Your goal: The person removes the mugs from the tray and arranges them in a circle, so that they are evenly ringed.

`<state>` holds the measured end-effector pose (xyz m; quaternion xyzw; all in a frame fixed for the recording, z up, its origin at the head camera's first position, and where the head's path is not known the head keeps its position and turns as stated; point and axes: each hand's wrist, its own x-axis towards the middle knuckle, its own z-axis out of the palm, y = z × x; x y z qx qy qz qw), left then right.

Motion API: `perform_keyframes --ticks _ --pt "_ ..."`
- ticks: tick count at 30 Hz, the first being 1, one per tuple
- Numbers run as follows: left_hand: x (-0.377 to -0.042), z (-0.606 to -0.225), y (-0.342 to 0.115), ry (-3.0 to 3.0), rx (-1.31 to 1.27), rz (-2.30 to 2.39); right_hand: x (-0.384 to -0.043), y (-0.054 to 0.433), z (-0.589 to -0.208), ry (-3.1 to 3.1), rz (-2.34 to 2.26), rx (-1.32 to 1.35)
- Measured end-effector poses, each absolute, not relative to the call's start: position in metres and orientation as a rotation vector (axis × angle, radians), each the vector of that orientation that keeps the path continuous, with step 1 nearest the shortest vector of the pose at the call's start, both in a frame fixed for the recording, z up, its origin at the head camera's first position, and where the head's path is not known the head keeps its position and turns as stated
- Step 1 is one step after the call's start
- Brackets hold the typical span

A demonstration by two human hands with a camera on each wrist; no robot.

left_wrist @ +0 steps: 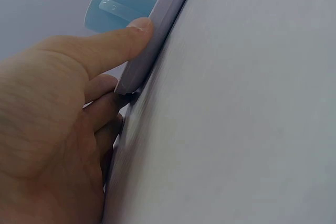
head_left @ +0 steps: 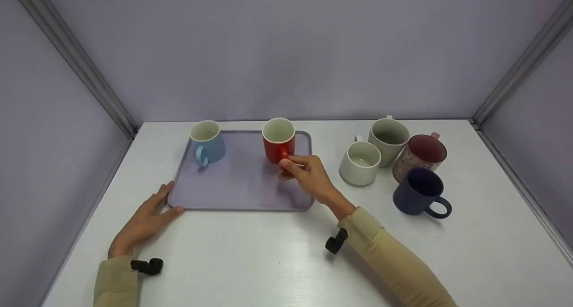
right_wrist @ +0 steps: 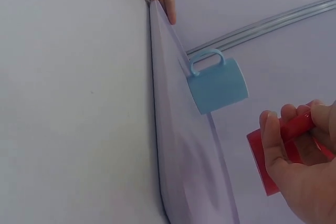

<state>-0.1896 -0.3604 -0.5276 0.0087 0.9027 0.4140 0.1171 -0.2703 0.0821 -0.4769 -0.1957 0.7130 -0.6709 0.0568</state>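
My right hand [head_left: 309, 175] pinches the handle of a red mug [head_left: 274, 149] over the right back part of a grey-lilac tray [head_left: 241, 186]. In the right wrist view a gap shows between the red mug's base and the tray. The mug is upright. My left hand [head_left: 145, 219] touches the tray's near left corner, thumb [left_wrist: 140, 27] on the front rim and fairly straight fingers along the left side. At the tray's back left stands a light blue mug [head_left: 214, 149], upright, its handle towards me.
Right of the tray stand a short white mug [head_left: 358, 172], a taller pale grey mug [head_left: 394, 148], a pink patterned mug [head_left: 405, 164] and a dark blue mug [head_left: 409, 197], close together. A wall [head_left: 286, 52] rises behind the white table [head_left: 250, 257].
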Motion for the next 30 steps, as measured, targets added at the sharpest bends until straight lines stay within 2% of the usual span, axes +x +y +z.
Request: perform_keyframes --ticks 11,30 --pt "-0.189 -0.527 -0.362 2.628 0.045 1.234 -0.236 0.113 -0.460 2.159 -1.959 -0.756" --pt "-0.187 -0.528 -0.362 2.647 0.051 1.214 -0.191 0.176 -0.462 2.163 -1.926 -0.817"
